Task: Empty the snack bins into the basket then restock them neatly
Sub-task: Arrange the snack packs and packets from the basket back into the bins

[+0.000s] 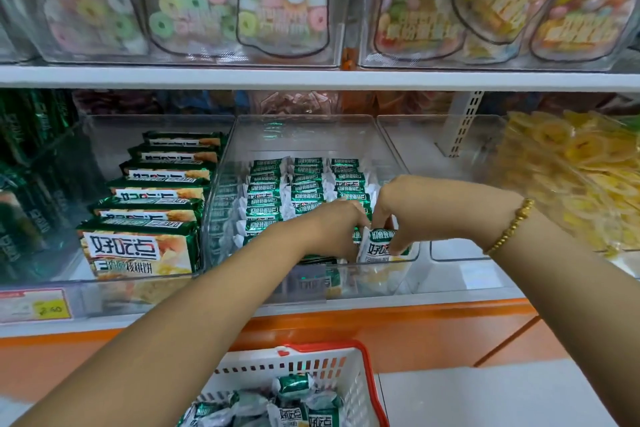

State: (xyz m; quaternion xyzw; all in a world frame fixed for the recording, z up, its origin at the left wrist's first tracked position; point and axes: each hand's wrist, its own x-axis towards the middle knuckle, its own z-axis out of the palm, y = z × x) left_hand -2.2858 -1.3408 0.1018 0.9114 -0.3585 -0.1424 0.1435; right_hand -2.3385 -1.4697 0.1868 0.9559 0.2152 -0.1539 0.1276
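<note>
Though partly hidden under the right hand (420,210), one snack packet (376,247).

Two bare forearms (207,288), a gold beaded bracelet (510,227) around the right wrist (485,215).

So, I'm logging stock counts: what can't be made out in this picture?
Head view only:
Front rows in the middle bin: hidden by the left hand and right hand.
Left hand's grip: hidden under its own back.
Basket contents: cut off by the bottom edge.
Lower-left price tag: blurred.
</note>
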